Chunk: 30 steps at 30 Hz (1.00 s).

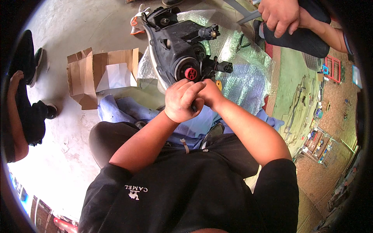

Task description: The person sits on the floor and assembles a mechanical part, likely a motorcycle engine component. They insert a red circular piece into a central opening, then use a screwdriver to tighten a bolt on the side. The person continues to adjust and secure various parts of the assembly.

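A black car headlamp housing (176,42) lies back side up on bubble wrap (244,73) in front of me. A round socket with a red cap (190,73) sits at its near edge. My left hand (180,101) is closed into a fist just below that cap. My right hand (210,93) is pressed against the left one, fingers curled. Both seem to grip a small dark object between them, mostly hidden by the fingers.
An open cardboard box (97,75) with white paper stands on the concrete floor to the left. A blue cloth (124,110) lies across my lap. Another person's hand (279,15) rests on a dark knee at top right. A seated person's legs (27,112) are at far left.
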Tool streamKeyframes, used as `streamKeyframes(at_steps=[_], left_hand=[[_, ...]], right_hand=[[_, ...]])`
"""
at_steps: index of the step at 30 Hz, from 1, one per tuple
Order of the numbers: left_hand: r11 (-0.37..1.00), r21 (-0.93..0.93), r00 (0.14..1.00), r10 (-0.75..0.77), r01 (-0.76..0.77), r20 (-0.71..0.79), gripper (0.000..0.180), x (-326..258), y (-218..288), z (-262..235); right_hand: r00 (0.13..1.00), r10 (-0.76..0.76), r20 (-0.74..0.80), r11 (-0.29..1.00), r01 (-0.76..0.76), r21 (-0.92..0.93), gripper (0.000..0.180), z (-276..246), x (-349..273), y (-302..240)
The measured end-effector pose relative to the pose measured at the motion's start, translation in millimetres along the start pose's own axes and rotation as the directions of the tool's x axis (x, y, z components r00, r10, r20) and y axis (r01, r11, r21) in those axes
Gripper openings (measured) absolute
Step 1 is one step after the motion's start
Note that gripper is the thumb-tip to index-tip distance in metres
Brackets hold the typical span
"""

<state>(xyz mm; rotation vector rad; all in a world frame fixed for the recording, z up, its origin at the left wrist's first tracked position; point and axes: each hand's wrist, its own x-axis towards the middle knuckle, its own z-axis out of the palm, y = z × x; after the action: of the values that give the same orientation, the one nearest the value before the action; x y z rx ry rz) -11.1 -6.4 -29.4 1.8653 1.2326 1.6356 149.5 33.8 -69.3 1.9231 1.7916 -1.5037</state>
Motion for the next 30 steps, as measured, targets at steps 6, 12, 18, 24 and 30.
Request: streamKeyframes(at_steps=[6,12,18,24,30], left_hand=[[1.0,0.0,1.0,0.001,-0.001,0.019,0.051,0,1,1],[1.0,-0.004,1.0,0.006,-0.006,-0.02,0.052,2,2,2],[0.999,0.022,0.999,-0.031,0.031,-0.01,0.053,-2,2,4],[1.0,0.023,0.999,0.019,-0.02,0.043,0.055,-11,2,9],[1.0,0.015,0.995,0.021,-0.023,0.099,0.054,-10,3,7]], right_hand=[[0.974,0.186,0.13,0.942,-0.215,0.259,0.026,-14,-8,-6],[0.869,0.419,0.262,0.794,-0.491,0.358,0.013,-30,-4,-25],[0.835,0.433,0.339,0.738,-0.544,0.398,0.014,-26,7,-22],[0.776,0.532,0.339,0.58,-0.626,0.521,0.017,-16,12,-16],[0.844,0.436,0.312,0.634,-0.534,0.559,0.012,-14,-4,-17]])
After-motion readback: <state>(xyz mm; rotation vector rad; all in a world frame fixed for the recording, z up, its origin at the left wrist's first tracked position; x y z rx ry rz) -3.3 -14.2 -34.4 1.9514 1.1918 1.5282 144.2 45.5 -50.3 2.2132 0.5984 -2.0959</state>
